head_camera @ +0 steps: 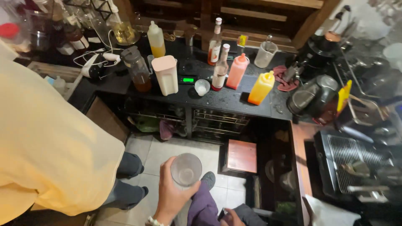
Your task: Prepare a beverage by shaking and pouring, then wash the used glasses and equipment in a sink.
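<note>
1. Left hand (169, 196) wrapped round an empty clear glass (186, 169) — held low over the floor, well short of the table (234, 102).
2. Right hand (231, 217) barely in view — grip impossible to tell.
3. Best kept upright, grip firm, clear of the person in yellow (46, 142).

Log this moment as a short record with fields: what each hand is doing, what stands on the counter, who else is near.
left hand: left hand holds an empty clear glass over the tiled floor
right hand: right hand low at frame edge, grip unclear
counter: black counter with white pitcher, orange squeeze bottle, red squeeze bottle, small white cup
nearby: person in yellow shirt at left
</note>
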